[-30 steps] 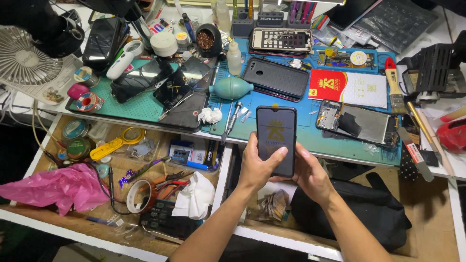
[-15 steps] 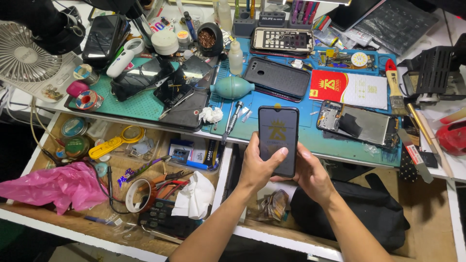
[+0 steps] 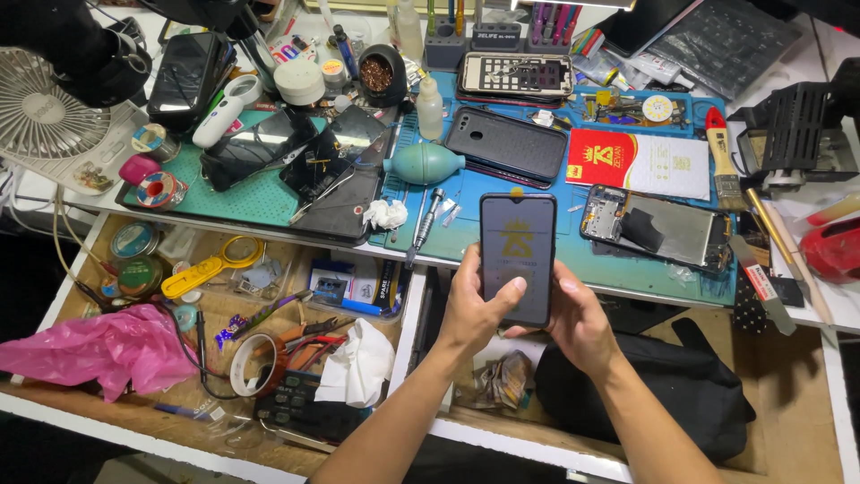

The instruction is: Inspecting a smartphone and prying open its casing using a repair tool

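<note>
phone repair workshop | blue work mat (image 3: 502,235) | opened phone (image 3: 658,229) | screwdriver (image 3: 425,224) | parts drawer (image 3: 134,376)

A dark phone screen (image 3: 517,255) is glowing with a gold emblem; a red-and-white card (image 3: 638,163) is lying beyond it.

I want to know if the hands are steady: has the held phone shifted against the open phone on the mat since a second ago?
No. The black phone sits just left of the opened phone, as before.
</note>
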